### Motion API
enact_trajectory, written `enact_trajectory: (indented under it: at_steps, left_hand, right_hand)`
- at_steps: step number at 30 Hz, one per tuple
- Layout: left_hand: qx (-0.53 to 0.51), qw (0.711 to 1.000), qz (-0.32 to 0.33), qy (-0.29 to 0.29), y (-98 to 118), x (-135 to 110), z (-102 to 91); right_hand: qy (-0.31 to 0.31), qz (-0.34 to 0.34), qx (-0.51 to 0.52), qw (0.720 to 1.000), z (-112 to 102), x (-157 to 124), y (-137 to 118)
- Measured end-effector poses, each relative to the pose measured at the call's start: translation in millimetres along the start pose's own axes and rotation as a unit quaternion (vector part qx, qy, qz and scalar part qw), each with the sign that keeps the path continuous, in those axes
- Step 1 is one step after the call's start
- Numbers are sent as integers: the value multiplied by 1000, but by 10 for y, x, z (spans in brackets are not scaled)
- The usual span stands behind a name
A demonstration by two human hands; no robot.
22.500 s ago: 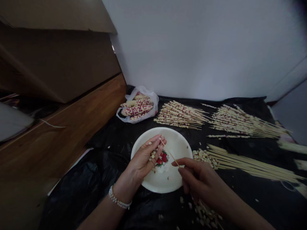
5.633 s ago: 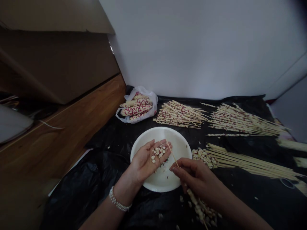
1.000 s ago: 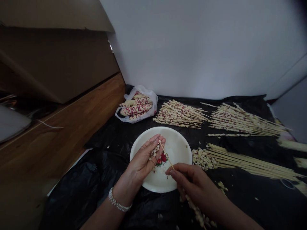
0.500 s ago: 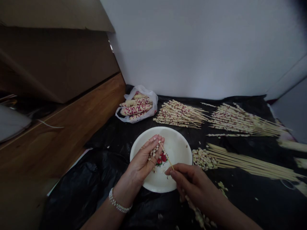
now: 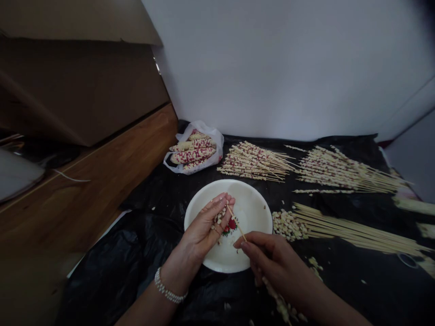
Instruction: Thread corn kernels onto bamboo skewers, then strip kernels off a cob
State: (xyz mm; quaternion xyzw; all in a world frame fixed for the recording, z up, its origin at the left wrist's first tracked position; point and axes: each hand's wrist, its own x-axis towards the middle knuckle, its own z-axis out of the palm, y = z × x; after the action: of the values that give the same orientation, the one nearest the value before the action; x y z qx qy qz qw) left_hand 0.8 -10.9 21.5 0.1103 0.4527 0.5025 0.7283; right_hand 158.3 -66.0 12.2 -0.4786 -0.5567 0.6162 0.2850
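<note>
My left hand [image 5: 207,224] is cupped over the bowl, palm up, with loose corn kernels [image 5: 219,218] in it. Its thumb and fingertips close around the tip of a thin bamboo skewer [image 5: 240,230]. Between thumb and fingers, my right hand [image 5: 272,258] grips that skewer lower down, right of the bowl's middle. Below the right hand, threaded kernels [image 5: 280,305] show on a stick in line with the skewer; the hand hides the join. Under both hands stands a white bowl [image 5: 256,203] with a red flower print and a few kernels inside.
Corn cobs [image 5: 193,155] lie in a white plastic bag [image 5: 217,133]. Two piles of kernel-threaded skewers [image 5: 253,160] lie behind the bowl and to its right. Loose kernels [image 5: 288,225] and bare skewers [image 5: 353,228] lie right of the bowl on black plastic sheeting [image 5: 112,258].
The left fingers have closed slightly further over the kernels and the skewer tip. The right hand, bowl and surroundings look unchanged.
</note>
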Motion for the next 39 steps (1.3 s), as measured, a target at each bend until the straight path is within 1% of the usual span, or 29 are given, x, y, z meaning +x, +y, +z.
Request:
enact_trajectory:
  at_steps: [3, 5, 7, 12, 17, 20, 23, 26, 28, 30, 33, 39]
  left_hand:
    - [38, 998, 52, -17, -3, -121, -26]
    - [40, 997, 65, -18, 4, -199, -32]
    - [29, 998, 55, -6, 15, -224, -19]
    - [8, 1000, 25, 12, 28, -71, 32]
    - [-17, 1000, 17, 17, -19, 52, 1]
    - [-30, 999, 29, 28, -64, 72, -19]
    - [-22, 997, 55, 48, -96, 78, -25]
    - [-22, 997, 65, 32, -98, 85, -31]
    - [-42, 998, 47, 25, -83, 92, -31]
    - [-59, 998, 10, 23, -68, 96, -25]
    - [-57, 998, -36, 11, -60, 92, -7]
    - [-61, 995, -74, 10, -43, 44, 38]
  right_hand:
    - [-7, 0, 5, 1000, 4, 2, 13]
    - [-8, 2, 10, 1000, 7, 3, 16]
    - [-8, 5, 14, 1000, 8, 4, 9]
    - [-5, 6, 7, 1000, 5, 4, -20]
    - [3, 12, 12, 1000, 12, -2, -16]
    - [8, 2, 8, 1000, 19, 2, -4]
    - [10, -6, 12, 1000, 23, 10, 5]
    - [10, -7, 15, 1000, 20, 11, 3]
    - [5, -4, 16, 1000, 16, 7, -6]
    - [2, -1, 13, 1000, 12, 1, -18]
    - [3, -13, 2, 1000, 10, -3, -33]
    - [8, -19, 12, 1000, 19, 1, -5]
